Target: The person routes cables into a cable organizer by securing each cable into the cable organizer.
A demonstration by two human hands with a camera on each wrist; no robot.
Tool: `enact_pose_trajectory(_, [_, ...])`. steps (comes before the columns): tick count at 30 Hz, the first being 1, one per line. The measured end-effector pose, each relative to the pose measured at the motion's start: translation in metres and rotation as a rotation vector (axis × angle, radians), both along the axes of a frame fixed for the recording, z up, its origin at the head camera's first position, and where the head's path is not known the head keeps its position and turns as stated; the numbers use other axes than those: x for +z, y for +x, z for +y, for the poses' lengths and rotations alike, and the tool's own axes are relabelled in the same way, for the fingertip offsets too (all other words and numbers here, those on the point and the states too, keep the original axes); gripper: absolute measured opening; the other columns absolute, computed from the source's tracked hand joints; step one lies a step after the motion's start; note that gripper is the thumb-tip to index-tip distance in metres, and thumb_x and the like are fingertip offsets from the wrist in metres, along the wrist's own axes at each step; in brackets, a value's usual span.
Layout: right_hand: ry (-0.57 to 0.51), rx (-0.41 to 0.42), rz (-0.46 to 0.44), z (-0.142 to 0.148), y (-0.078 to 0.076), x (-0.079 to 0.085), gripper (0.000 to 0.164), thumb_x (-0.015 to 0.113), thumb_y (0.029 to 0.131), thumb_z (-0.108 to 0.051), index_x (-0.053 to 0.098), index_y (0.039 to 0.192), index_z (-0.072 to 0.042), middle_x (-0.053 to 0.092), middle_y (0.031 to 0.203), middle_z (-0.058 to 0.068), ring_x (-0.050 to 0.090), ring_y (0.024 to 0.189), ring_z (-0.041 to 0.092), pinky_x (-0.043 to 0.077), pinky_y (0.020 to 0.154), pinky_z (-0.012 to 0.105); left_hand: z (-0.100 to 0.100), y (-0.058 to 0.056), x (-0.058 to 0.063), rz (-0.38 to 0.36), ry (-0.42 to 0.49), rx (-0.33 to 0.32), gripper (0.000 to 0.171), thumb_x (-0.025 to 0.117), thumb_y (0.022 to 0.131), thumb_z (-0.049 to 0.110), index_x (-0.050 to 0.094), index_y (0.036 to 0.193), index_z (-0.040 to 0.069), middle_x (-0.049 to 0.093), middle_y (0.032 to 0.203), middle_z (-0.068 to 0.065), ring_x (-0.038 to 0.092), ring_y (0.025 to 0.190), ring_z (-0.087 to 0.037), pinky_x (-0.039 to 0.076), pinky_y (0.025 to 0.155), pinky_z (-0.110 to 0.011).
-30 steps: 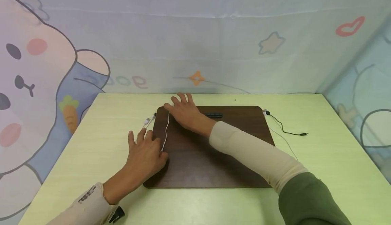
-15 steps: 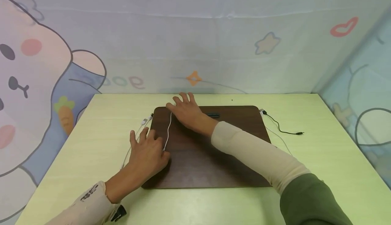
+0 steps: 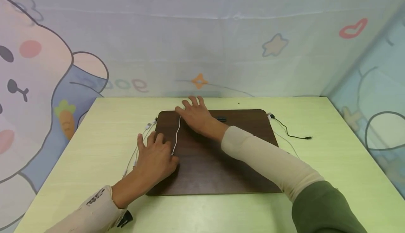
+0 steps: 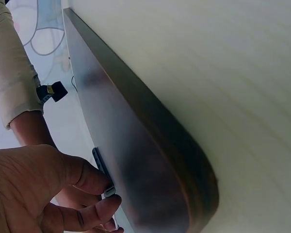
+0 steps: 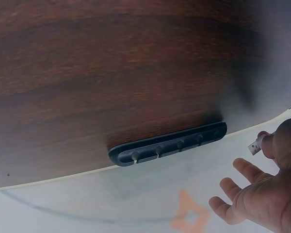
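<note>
1. Since the earlier frame, both your hands have shifted rightward across the brown board [image 3: 227, 173], taking the white cable [image 3: 176, 137] with them.
2. That cable is thin and smooth, running in a gentle bend between your hands, above the board's left part.
3. Your right hand [image 3: 196, 115] is clamped on one end, near the board's far edge — thumb and a finger pinch a white-bodied USB plug [image 5: 254, 146] with a silvery metal tip, the other fingers spread.
4. Your left hand [image 3: 155, 159] pinches the opposite end, a small connector [image 4: 109, 192] with a metal mouth, between thumb and finger.
5. A black holder [image 5: 169, 144] with a row of notches sits along the board's far edge, right of your right hand.
6. More white cables [image 3: 148, 126] lie left of the board; a black cable [image 3: 297, 137] lies to its right.
</note>
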State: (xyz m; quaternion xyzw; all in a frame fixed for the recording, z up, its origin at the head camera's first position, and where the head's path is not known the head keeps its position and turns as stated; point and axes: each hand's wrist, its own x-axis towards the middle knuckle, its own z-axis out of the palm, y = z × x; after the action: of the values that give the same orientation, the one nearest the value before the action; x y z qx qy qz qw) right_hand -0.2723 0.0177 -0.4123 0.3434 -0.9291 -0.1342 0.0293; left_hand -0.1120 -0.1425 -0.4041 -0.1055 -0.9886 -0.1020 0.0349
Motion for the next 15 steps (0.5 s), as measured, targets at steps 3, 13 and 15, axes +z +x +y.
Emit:
enact_pose_trajectory(3, [0.000,-0.003,0.004,0.002,0.001,0.000,0.046,0.059,0.118,-0.015,0.046,0.161,-0.025,0.051,0.169,0.011,0.037,0.167,0.041,0.036,0.133,0.064,0.002,-0.001,-0.001,-0.011,-0.006,0.002,0.024,0.072,0.095,0.017,0.079,0.106,-0.003,0.066,0.139,-0.031,0.046,0.155,-0.059,0.022,0.124,-0.091])
enact_pose_trajectory(13, [-0.009,-0.003,0.002,0.010,0.001,0.001,0.046,0.061,0.116,-0.013,0.047,0.158,-0.024,0.052,0.167,0.011,0.039,0.166,0.042,0.037,0.132,0.064,0.009,-0.004,-0.005,-0.005,-0.021,-0.017,0.025,0.074,0.094,0.018,0.079,0.104,-0.004,0.067,0.138,-0.031,0.047,0.155,-0.059,0.024,0.124,-0.090])
enact_pose_trajectory(15, [-0.014,-0.004,0.001,0.013,0.000,0.001,0.046,0.062,0.116,-0.012,0.047,0.157,-0.023,0.052,0.167,0.011,0.039,0.166,0.043,0.036,0.132,0.064,0.011,-0.004,-0.005,0.007,-0.028,-0.025,0.025,0.074,0.093,0.018,0.079,0.103,-0.004,0.068,0.136,-0.031,0.048,0.154,-0.058,0.025,0.124,-0.090])
